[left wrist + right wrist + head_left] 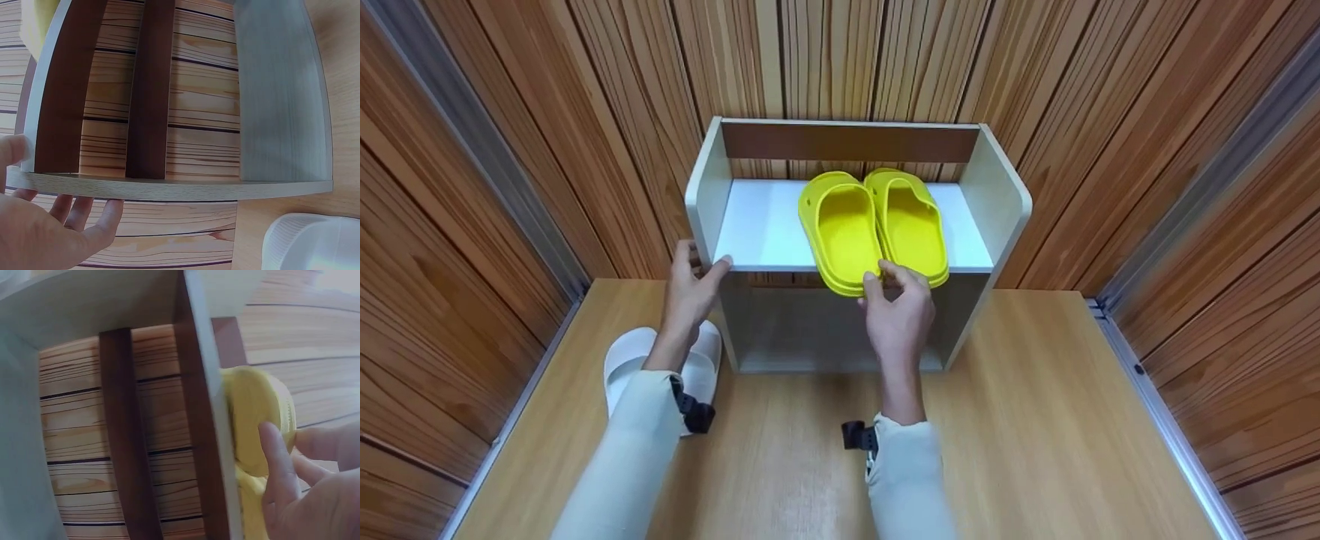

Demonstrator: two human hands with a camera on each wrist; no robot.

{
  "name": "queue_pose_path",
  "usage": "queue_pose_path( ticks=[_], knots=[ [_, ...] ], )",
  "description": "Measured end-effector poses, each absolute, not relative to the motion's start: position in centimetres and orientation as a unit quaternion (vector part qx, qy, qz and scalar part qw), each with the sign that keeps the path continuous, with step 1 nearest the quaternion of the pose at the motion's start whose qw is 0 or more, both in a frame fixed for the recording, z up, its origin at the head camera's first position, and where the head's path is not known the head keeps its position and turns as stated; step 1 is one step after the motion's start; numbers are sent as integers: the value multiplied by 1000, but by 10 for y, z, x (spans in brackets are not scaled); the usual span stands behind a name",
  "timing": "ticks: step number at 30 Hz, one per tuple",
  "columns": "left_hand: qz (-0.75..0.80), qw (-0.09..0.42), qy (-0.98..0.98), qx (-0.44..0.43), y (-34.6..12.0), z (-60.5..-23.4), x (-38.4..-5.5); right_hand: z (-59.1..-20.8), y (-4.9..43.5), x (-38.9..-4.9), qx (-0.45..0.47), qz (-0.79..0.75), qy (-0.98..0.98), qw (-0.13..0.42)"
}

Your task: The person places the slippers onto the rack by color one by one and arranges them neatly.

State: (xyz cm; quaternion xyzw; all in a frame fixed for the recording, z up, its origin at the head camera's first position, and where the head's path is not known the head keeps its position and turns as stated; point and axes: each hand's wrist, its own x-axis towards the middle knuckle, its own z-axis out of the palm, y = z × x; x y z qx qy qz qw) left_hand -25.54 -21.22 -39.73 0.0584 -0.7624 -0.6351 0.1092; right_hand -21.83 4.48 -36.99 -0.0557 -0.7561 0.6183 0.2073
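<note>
A pair of yellow clogs sits side by side on the white upper shelf (765,217) of a small shoe rack (1005,202), toes to the back. The heels of the left clog (847,232) and right clog (913,232) jut past the shelf's front edge. My right hand (898,315) pinches the left clog's heel; in the right wrist view, the thumb lies against the clog's sole (250,422). My left hand (690,296) grips the rack's left side panel (185,190), thumb at the shelf's front corner and fingers along the outer face.
White slippers (622,367) lie on the wooden floor (1035,420) left of the rack, partly behind my left forearm. Below the shelf is the rack's lower compartment (802,330). Wood-plank walls (825,60) stand behind and on both sides.
</note>
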Motion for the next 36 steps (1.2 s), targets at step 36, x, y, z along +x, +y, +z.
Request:
queue_pose_path(
  ticks=[36],
  knots=[
    [-625,115,-769,69,-211,-401,-259,-382,46,-223,-31,556,-798,229]
  ],
)
